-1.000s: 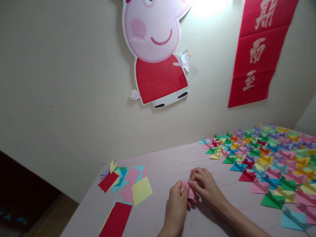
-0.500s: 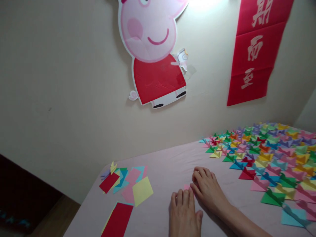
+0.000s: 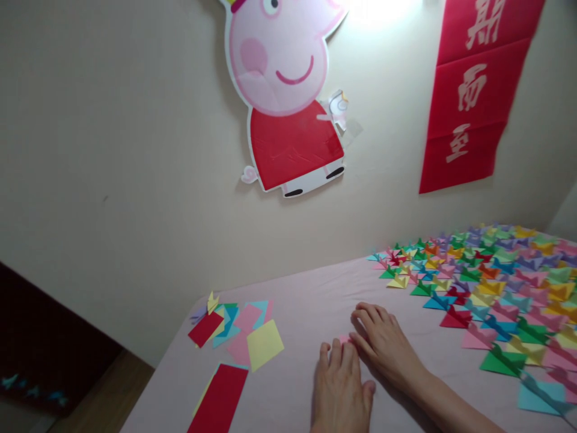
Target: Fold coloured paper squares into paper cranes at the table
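My left hand (image 3: 340,385) lies flat on the pink tablecloth (image 3: 306,313), fingers stretched out and pressed down over a folded pink paper (image 3: 345,339). Only a small corner of that paper shows between the two hands. My right hand (image 3: 381,343) rests just to its right, fingers extended flat, fingertips touching the same paper. Neither hand grips anything.
Loose coloured paper squares (image 3: 241,328) lie at the left, with a red sheet (image 3: 219,399) near the table's front left edge. Several folded paper pieces (image 3: 491,294) in rows cover the right side. A cartoon pig cutout (image 3: 288,96) and a red banner (image 3: 473,96) hang on the wall.
A second ago both hands held the pink paper pinched above the table. They have since laid it down and flattened out on top of it.
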{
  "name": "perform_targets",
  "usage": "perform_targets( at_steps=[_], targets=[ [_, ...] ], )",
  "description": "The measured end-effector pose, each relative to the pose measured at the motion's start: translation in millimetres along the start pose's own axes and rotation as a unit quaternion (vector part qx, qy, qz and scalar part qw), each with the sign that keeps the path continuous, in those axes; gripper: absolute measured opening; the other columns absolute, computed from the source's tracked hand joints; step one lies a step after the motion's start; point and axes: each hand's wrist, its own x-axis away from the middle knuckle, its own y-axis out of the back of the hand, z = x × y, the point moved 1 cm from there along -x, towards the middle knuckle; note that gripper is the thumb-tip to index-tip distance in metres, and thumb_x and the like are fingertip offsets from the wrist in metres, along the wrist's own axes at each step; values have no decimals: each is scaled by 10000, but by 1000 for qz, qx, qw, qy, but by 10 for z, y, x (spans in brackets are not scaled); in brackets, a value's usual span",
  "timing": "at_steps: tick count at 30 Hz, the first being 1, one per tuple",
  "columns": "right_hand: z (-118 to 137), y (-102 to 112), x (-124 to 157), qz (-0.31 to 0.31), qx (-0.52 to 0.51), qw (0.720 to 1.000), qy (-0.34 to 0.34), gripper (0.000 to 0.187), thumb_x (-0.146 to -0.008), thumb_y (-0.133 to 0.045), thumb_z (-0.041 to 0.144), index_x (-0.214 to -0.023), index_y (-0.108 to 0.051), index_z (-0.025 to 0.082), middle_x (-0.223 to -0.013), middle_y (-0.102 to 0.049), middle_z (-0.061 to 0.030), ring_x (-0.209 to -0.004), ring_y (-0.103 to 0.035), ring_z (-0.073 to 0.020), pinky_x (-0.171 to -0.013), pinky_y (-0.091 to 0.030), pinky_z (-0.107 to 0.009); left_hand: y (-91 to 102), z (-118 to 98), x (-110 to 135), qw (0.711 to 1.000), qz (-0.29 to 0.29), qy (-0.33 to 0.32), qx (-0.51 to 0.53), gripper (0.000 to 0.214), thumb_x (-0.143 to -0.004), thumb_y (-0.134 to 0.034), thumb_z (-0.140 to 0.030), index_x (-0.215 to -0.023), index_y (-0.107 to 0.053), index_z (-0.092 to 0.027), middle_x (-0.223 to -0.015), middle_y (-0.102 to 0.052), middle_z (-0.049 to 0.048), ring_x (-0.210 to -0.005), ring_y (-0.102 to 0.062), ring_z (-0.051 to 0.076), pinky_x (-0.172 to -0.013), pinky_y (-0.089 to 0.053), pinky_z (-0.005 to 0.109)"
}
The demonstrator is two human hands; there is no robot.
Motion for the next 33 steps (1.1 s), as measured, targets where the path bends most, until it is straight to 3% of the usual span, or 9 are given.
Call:
perform_targets(
  at_steps=[7,13,21,27,33],
  targets=[
    [54,-21,7,22,65,998,6,365,-863,-540,218,-1204,-636,303,-1327,-592,-94,-1182,-514,-319,-926,-419,-455,-148,177,207,999,-46,23,2,743,-868,-536,-650,-1417,-483,-153,-1438,-500,139,-1298,-462,382,-1079,-381,550],
    [40,-26,5,32,66,997,4,389,-872,-526,212,-1231,-628,320,-1342,-586,-93,-1186,-513,-323,-922,-422,-465,-303,322,329,998,-63,1,7,737,-896,-480,-652,-1449,-435,-167,-1437,-498,144,-1301,-467,377,-1066,-395,539],
    [-91,-50,8,24,95,995,-1,414,-905,-458,156,-1272,-608,275,-1352,-594,-101,-1169,-525,-316,-912,-429,-458,-244,306,284,999,-51,12,-4,742,-891,-467,-672,-1435,-460,-169,-1435,-506,129,-1298,-466,377,-1069,-387,527],
    [109,-62,16,4,87,996,-16,394,-907,-527,298,-1279,-606,195,-1356,-600,-138,-1203,-516,-335,-946,-417,-478,-313,343,279,997,-71,-3,-10,737,-903,-432,-678,-1434,-465,-167,-1429,-512,128,-1287,-478,368,-1059,-395,509],
    [174,-128,36,21,109,994,-10,452,-890,-546,249,-1341,-566,284,-1408,-562,-128,-1251,-494,-348,-947,-414,-489,-296,346,297,995,-94,-2,-24,721,-908,-417,-682,-1432,-472,-189,-1421,-527,110,-1274,-495,354,-1049,-405,498]
  ],
)
